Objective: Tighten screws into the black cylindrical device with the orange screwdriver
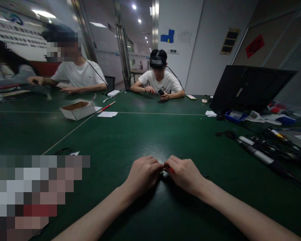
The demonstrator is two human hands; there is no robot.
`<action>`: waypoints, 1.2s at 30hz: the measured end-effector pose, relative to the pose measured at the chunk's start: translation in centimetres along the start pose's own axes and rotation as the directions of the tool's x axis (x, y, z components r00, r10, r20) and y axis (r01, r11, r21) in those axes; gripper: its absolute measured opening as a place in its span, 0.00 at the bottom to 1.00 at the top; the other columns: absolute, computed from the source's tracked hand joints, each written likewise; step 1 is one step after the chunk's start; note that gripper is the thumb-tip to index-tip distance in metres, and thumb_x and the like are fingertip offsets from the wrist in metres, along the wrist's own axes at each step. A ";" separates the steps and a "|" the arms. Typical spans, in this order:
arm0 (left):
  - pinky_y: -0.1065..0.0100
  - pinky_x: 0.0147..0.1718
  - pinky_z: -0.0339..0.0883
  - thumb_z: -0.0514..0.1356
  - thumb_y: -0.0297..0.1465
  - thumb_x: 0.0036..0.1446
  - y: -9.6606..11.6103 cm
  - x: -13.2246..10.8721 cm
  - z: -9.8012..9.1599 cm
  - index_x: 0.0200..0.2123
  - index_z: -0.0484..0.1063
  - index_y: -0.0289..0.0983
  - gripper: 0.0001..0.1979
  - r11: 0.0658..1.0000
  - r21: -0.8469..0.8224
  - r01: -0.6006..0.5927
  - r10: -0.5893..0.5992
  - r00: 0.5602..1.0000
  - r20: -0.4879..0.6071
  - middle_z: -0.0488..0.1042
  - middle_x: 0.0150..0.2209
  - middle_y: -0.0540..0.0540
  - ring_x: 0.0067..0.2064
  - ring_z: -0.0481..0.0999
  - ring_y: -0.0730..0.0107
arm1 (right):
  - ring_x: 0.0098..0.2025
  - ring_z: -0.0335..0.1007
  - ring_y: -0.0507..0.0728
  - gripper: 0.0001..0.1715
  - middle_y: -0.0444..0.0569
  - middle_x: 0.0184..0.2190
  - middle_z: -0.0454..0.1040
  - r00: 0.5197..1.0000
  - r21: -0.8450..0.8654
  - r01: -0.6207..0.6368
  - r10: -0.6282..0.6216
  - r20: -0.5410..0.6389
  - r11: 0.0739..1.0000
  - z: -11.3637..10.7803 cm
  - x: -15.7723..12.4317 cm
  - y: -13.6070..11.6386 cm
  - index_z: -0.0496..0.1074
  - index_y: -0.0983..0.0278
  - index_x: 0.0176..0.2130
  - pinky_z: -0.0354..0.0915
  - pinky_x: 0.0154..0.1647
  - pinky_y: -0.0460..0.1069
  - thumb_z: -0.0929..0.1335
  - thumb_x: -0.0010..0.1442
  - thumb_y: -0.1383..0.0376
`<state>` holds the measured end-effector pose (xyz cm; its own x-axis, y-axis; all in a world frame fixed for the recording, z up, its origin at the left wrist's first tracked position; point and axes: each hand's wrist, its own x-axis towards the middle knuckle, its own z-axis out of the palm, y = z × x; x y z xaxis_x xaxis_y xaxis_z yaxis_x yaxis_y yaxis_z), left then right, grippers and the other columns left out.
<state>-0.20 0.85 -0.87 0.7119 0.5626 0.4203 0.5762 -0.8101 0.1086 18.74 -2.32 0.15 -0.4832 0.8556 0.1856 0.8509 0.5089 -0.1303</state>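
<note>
Over the green table (130, 134), my left hand (144, 172) and my right hand (184, 174) meet at their fingertips in front of me. The fingers of both are curled and pinched together. A small red thing (172, 170) shows between the fingers of my right hand; its kind is mostly hidden. What my left hand pinches is too small and covered to make out. Beyond my right wrist a thin dark tip (205, 176) pokes out, perhaps belonging to the held thing.
An open white box (77, 112) stands at left, near paper slips (107, 114) and a red stick (106, 107). On the right are a black monitor (248, 88), a blue tray (234, 116) and tangled black cables (273, 147). A person (163, 78) works opposite; others sit at left.
</note>
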 end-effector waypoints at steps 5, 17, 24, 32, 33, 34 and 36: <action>0.70 0.26 0.61 0.57 0.23 0.60 0.1 0.0 0.0 0.34 0.77 0.36 0.08 0.996 -0.035 -0.079 0.073 0.985 -0.159 0.77 0.27 0.48 0.27 0.72 0.68 | 0.35 0.74 0.53 0.08 0.46 0.37 0.76 0.996 0.080 0.057 -0.052 -0.066 0.995 -0.6 -0.2 0.6 0.71 0.63 0.43 0.62 0.30 0.46 0.63 0.66 0.66; 0.67 0.31 0.67 0.55 0.27 0.64 0.3 -0.1 -0.1 0.41 0.78 0.35 0.11 0.988 -0.148 -0.043 0.034 0.997 -0.062 0.79 0.34 0.44 0.34 0.75 0.65 | 0.37 0.74 0.54 0.13 0.51 0.42 0.76 0.971 0.073 -0.219 0.225 -0.084 0.973 -5.6 -8.3 6.1 0.71 0.63 0.45 0.70 0.38 0.48 0.61 0.65 0.68; 0.67 0.32 0.68 0.57 0.28 0.63 0.4 0.2 -0.4 0.43 0.78 0.35 0.10 0.988 -0.151 0.007 -0.001 0.999 0.044 0.79 0.36 0.43 0.36 0.76 0.63 | 0.36 0.76 0.65 0.18 0.63 0.40 0.78 0.527 -0.181 -0.839 0.849 -0.034 0.514 -10.4 -19.7 22.2 0.74 0.66 0.46 0.68 0.33 0.55 0.63 0.59 0.64; 0.67 0.31 0.68 0.56 0.28 0.63 0.2 0.2 -0.1 0.41 0.78 0.35 0.10 0.986 -0.167 0.009 0.004 0.997 0.079 0.78 0.35 0.43 0.35 0.76 0.63 | 0.39 0.73 0.63 0.17 0.64 0.43 0.77 0.511 -0.151 -0.849 0.859 0.015 0.507 -10.3 -22.2 26.1 0.76 0.67 0.43 0.65 0.37 0.53 0.62 0.59 0.64; 0.67 0.31 0.68 0.56 0.28 0.63 0.2 0.2 -0.2 0.41 0.78 0.35 0.10 0.985 -0.171 0.013 0.002 0.996 0.087 0.78 0.35 0.43 0.35 0.76 0.63 | 0.39 0.73 0.63 0.17 0.64 0.43 0.76 0.510 -0.145 -0.850 0.860 0.018 0.507 -10.1 -22.2 26.3 0.76 0.66 0.43 0.65 0.38 0.53 0.62 0.59 0.64; 0.67 0.31 0.68 0.56 0.28 0.63 0.2 0.2 -0.2 0.41 0.78 0.35 0.10 0.984 -0.175 0.017 0.000 0.996 0.095 0.78 0.35 0.43 0.36 0.76 0.63 | 0.39 0.73 0.63 0.18 0.64 0.44 0.76 0.509 -0.139 -0.851 0.860 0.018 0.507 -9.9 -22.1 26.4 0.76 0.66 0.44 0.65 0.38 0.53 0.62 0.59 0.64; 0.68 0.31 0.68 0.56 0.28 0.64 0.2 0.1 -0.3 0.41 0.78 0.35 0.10 0.984 -0.176 0.026 -0.008 0.995 0.103 0.78 0.35 0.43 0.36 0.76 0.64 | 0.39 0.72 0.63 0.18 0.65 0.45 0.76 0.506 -0.129 -0.854 0.862 0.019 0.504 -9.7 -22.1 26.6 0.75 0.67 0.44 0.65 0.37 0.53 0.62 0.59 0.64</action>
<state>-0.08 0.70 -0.52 0.7450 0.5829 0.3244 0.5145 -0.8116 0.2767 54.06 -8.65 2.07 0.4851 0.8737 -0.0366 0.8682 -0.4862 -0.0990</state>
